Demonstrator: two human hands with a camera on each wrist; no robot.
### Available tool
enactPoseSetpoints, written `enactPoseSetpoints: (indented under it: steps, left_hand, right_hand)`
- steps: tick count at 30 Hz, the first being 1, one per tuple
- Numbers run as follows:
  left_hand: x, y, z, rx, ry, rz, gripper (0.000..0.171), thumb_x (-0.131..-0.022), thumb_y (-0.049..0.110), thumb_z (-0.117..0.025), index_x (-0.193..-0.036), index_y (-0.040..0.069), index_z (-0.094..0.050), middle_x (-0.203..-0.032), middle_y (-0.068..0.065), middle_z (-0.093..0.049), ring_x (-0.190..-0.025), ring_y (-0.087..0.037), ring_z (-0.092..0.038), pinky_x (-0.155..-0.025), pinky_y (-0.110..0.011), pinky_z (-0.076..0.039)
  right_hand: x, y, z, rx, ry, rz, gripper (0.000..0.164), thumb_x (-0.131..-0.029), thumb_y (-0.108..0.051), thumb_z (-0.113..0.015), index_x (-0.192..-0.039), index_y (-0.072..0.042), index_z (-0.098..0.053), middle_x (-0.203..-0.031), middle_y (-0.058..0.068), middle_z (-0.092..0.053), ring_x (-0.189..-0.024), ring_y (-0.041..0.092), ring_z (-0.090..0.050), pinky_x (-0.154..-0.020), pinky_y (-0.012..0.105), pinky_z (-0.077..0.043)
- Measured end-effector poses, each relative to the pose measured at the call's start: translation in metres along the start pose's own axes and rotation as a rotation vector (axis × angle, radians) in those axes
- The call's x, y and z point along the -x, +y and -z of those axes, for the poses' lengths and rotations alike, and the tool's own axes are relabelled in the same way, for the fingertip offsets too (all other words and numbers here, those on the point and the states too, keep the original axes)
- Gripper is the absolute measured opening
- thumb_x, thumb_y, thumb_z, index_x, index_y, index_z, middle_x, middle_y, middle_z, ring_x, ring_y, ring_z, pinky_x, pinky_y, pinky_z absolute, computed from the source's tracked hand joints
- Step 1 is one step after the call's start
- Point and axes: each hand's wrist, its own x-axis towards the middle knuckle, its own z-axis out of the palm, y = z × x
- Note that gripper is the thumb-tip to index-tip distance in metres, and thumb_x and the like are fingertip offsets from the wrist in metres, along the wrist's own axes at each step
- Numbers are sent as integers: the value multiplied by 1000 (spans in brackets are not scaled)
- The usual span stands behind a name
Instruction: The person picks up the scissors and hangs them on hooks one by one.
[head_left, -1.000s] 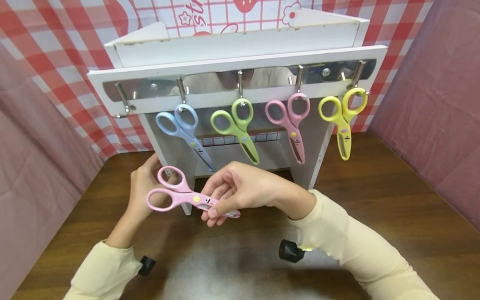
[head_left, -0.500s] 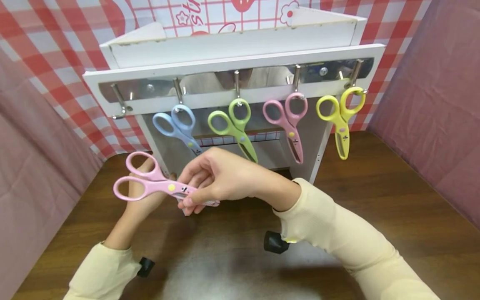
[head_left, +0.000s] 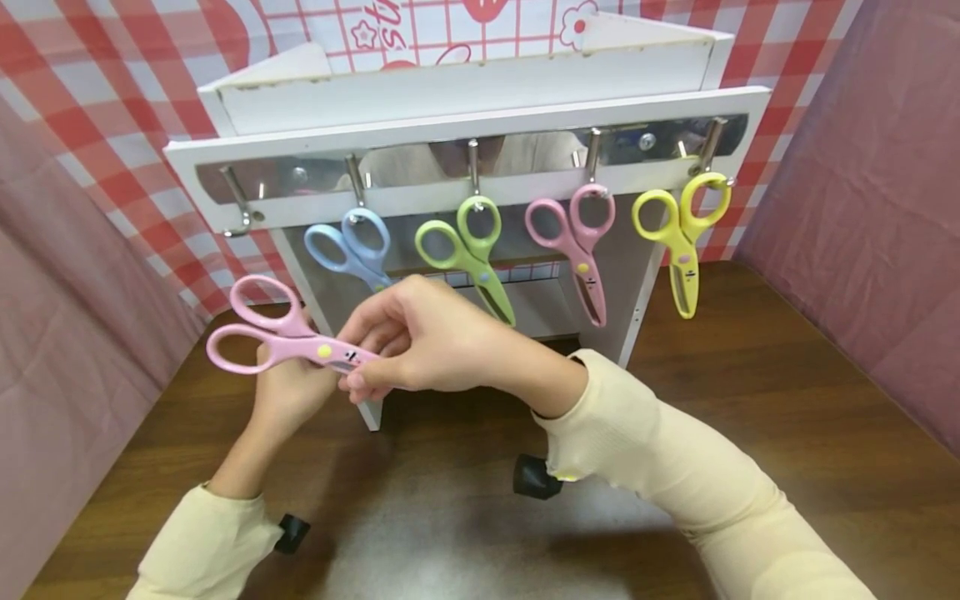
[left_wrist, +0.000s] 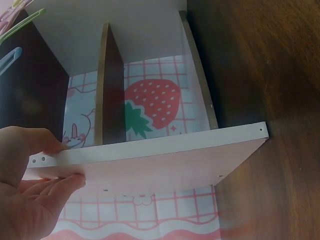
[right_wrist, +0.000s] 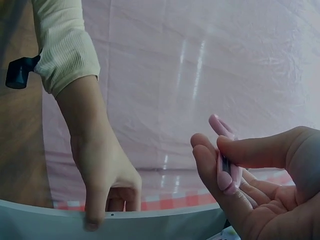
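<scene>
My right hand [head_left: 442, 342] pinches light pink scissors [head_left: 322, 351] by the blades, between thumb and fingers. The scissors' handle loops point left, below the leftmost metal hook [head_left: 238, 204]. In the right wrist view the same scissors [right_wrist: 223, 167] show edge-on. My left hand [head_left: 288, 396], partly behind the scissors in the head view, grips the side panel of a white rack. The left wrist view shows thumb and fingers on opposite faces of that side panel [left_wrist: 165, 145]. Blue scissors [head_left: 367, 242], partly hidden by my right hand, hang from the second hook.
Green scissors [head_left: 468, 242], darker pink scissors [head_left: 577, 237] and yellow scissors [head_left: 684, 237] hang from the other hooks along the rack's front board [head_left: 480, 117]. The rack stands on a brown wooden table [head_left: 712, 400]. Checked cloth [head_left: 127, 108] and pink curtains surround it.
My right hand has carried the light pink scissors left and up, toward the leftmost hook, now covering part of the blue scissors. My left hand has stayed at the side panel.
</scene>
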Motion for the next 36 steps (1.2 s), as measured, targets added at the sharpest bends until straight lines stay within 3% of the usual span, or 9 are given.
enactPoseSetpoints:
  steps: [3, 6, 10, 13, 19, 23, 26, 30, 36]
  left_hand:
    - [-1, 0, 0, 75, -21, -4, 24, -61, -5, -73, -80, -3, -58, -61, -7, -53, -54, 2, -44, -46, -14, -39]
    - [-2, -1, 1, 113, -40, -4, 22, -61, -8, -71, -80, -4, -60, -62, -5, -53, -54, 3, -44, -45, -12, -39]
    - [-3, -2, 1, 85, -65, -2, 20, -65, -7, -69, -82, -4, -60, -65, -9, -57, -56, 3, -46, -47, -11, -41]
    - [-3, -3, 0, 106, -87, 8, 22, -69, -4, -71, -89, -5, -62, -71, -10, -63, -62, 5, -51, -53, -10, -47]
    - [-2, -5, -2, 159, -50, -50, 28, -69, -9, -70, -96, -7, -65, -79, -5, -65, -73, 12, -55, -66, -3, -53]
    - [-1, -4, -2, 28, 1, -51, 27, -69, -1, -72, -95, -4, -67, -78, -18, -71, -71, 17, -51, -64, 4, -47]
    - [0, -2, -1, -40, 6, -6, 27, -70, 4, -70, -96, -1, -67, -81, -18, -74, -72, 12, -59, -63, 7, -45]
    - [0, -1, -1, -19, -13, 18, 30, -71, 1, -66, -101, -2, -65, -85, -20, -74, -76, -9, -70, -64, 4, -49]
    - [-2, 0, 0, 9, -35, 1, 37, -71, -2, -65, -108, 0, -63, -91, -24, -73, -83, -35, -73, -66, 9, -45]
  right_hand:
    - [-2, -1, -2, 29, 38, 38, 19, -83, 4, -68, -101, 8, -66, -85, 19, -75, -70, 13, -72, -70, 26, -65]
    - [-3, -2, -3, 101, 81, 97, 18, -82, 2, -69, -100, 5, -68, -84, 15, -75, -71, 11, -72, -70, 22, -64]
    - [-4, -2, -4, 304, 173, 209, 20, -80, -5, -74, -99, -3, -71, -83, 5, -76, -67, -2, -64, -65, 11, -57]
    - [-6, -1, -4, 424, 233, 264, 20, -79, -8, -75, -99, -7, -72, -84, -2, -77, -66, -7, -58, -58, 10, -49]
    - [-10, 1, -5, 424, 273, 287, 17, -83, -7, -70, -100, -6, -72, -86, 1, -77, -65, -7, -60, -52, 10, -42]
    - [-12, 0, -6, 414, 306, 294, 18, -82, -8, -72, -100, -7, -72, -88, 1, -77, -65, -6, -59, -52, 10, -41]
    - [-14, 0, -7, 387, 328, 304, 17, -82, -8, -72, -100, -6, -72, -86, 1, -77, -65, -6, -59, -52, 10, -41]
    - [-16, 1, -9, 346, 367, 321, 17, -82, -6, -72, -99, -4, -72, -85, 3, -76, -67, -4, -63, -53, 10, -44]
    - [-18, 2, -9, 280, 421, 330, 18, -82, -5, -72, -99, -1, -70, -83, 7, -76, -69, 0, -69, -54, 12, -52]
